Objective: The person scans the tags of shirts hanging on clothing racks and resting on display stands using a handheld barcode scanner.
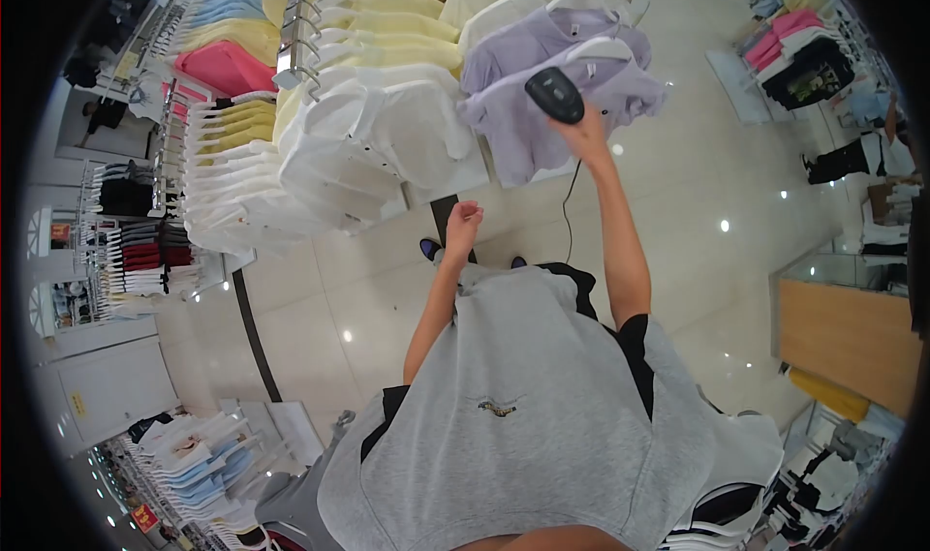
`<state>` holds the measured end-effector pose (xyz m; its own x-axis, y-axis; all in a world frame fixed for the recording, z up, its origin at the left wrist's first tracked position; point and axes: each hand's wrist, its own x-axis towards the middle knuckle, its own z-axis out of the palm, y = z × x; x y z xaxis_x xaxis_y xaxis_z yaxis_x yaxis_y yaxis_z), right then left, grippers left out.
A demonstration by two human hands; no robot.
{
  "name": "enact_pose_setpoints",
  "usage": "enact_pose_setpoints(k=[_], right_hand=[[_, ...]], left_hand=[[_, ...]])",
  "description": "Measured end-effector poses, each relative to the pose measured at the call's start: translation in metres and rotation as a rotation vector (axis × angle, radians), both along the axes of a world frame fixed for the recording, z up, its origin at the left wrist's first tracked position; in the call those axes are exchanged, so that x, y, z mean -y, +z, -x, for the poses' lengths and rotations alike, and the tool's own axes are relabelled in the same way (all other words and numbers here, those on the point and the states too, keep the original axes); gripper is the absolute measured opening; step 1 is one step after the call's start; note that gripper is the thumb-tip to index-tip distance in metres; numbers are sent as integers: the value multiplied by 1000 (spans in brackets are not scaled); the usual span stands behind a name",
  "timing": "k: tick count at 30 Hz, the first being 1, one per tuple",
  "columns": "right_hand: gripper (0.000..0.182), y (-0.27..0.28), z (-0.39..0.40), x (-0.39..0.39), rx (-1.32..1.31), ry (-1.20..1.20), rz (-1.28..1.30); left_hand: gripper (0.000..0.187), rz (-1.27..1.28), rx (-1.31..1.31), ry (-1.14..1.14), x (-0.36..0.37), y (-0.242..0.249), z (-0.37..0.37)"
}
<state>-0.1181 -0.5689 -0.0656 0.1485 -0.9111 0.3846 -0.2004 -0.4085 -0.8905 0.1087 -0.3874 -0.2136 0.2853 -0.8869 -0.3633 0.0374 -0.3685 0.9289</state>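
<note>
A black handheld scanner (555, 95) is gripped in the right hand (586, 130), whose fingers are wrapped around its handle; the arm is stretched up towards the upper middle of the frame. The scanner's head is held against the lilac shirts (542, 76) hanging on a rack at the top centre, and a thin dark cable (567, 202) is seen trailing down from the scanner towards the body.

The left hand (463, 222) is raised in the middle of the frame, just below the white shirts (378, 144). Its fingers are loosely curled and nothing is seen to be held in it; whether the hem of the white shirts is touched cannot be told.

A grey sweatshirt (523, 415) with a small embroidered mark on the chest is draped over the person's front and fills the lower middle of the frame.

Pale yellow shirts (387, 28) are hung at the top of the frame, beside the lilac ones. Pink shirts (223, 67) and further yellow ones are ranged at the upper left. Racks of dark and red garments (145, 251) are seen at the left edge. A glossy tiled floor (697, 193) is spread beneath, with ceiling lights reflected in it. A wooden counter (843, 338) is placed at the right edge.
</note>
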Motion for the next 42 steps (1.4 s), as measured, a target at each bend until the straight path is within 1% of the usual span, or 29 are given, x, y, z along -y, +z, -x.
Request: enact_pose_setpoints(k=[3,5,6,9,10,11,12,13,14,15,16,17,18,19,20,21,23,24,26,27,29,31,34,36,38,39,40,41,42], right_hand=[[34,0,-7,-24,28,4,22],[33,-3,1,-30,7,-195,-32],[31,-9,7,-29,5,-304,31],[28,-20,27,-30,9,-612,187],[28,-25,35,-34,37,-591,128],[28,-33,41,-40,63,-569,68],[28,-38,43,-49,67,-553,66],[28,-44,46,-59,21,-480,-62],[28,-48,46,-68,-26,-408,-188],[28,-54,44,-78,-25,-398,-188],[28,-61,42,-89,-89,-315,-225],[27,-69,38,-98,-154,-233,-260],[27,-75,34,-106,-154,-227,-257],[26,-81,28,-115,-145,-188,-310],[25,-86,22,-122,-137,-149,-363],[25,-92,17,-127,-138,-141,-361],[26,-98,6,-136,-116,-103,-415],[25,-96,1,-139,-140,-102,-417],[25,-98,-7,-141,-86,-80,-428],[25,-99,-10,-142,-38,-63,-444],[25,-98,-11,-142,-41,-56,-423],[25,-93,-14,-135,-39,-54,-398],[25,-86,-16,-131,-62,-46,-476],[26,-74,-25,-120,-74,-3,-382],[26,-70,-33,-108,-82,36,-387],[26,-68,-38,-100,-86,76,-385],[26,-66,-43,-92,-93,76,-389],[29,-62,-51,-84,-43,128,-421],[32,-57,-61,-76,7,180,-453]], left_hand=[[28,52,28,-6,4,-1,-1],[28,22,26,-22,4,-4,-3],[29,-4,23,-50,4,-6,-6],[30,29,64,22,3,-15,-14],[30,30,67,41,5,-18,-21],[32,101,140,127,9,-21,-29],[34,169,216,211,13,-14,-36],[39,261,527,281,19,-7,-47],[45,349,840,346,27,21,-57],[53,442,989,407,35,58,-67],[62,533,1136,465,43,98,-77],[65,597,1224,523,51,134,-88],[68,663,1312,582,60,165,-98],[68,704,1335,581,69,192,-105],[68,744,1357,579,78,209,-111],[68,740,1360,585,91,213,-119],[56,771,1165,520,111,220,-134],[56,772,1170,525,115,223,-140],[38,526,965,557,119,233,-151],[38,528,969,558,119,236,-153],[36,501,796,620,118,240,-150],[37,501,841,637,111,245,-148],[37,477,899,634,109,245,-150],[35,460,909,620,113,241,-155],[25,565,899,566,117,233,-159],[25,559,895,566,118,231,-160],[19,572,959,557,120,228,-162],[14,585,1023,548,121,226,-163],[14,578,1019,548,122,224,-163]])
